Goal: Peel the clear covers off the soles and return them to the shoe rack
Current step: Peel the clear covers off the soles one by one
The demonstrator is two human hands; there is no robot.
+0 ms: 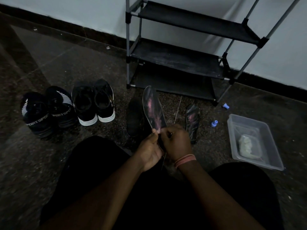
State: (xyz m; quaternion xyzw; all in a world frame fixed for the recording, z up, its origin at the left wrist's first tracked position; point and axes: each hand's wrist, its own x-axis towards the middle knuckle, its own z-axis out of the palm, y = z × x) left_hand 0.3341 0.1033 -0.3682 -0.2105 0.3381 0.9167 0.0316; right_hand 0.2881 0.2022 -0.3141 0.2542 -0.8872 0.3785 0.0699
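Both hands pinch tight at the heel end of the sole, held up over the floor near the rack, the left hand and right hand so close that the thin cover could rip or slip.

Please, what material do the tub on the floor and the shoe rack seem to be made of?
The tub looks like clear, slightly frosted plastic: the floor shows through its walls. The shoe rack seems to have grey metal tubes, black plastic joints and matt black fabric shelves, though the dim light leaves this uncertain.
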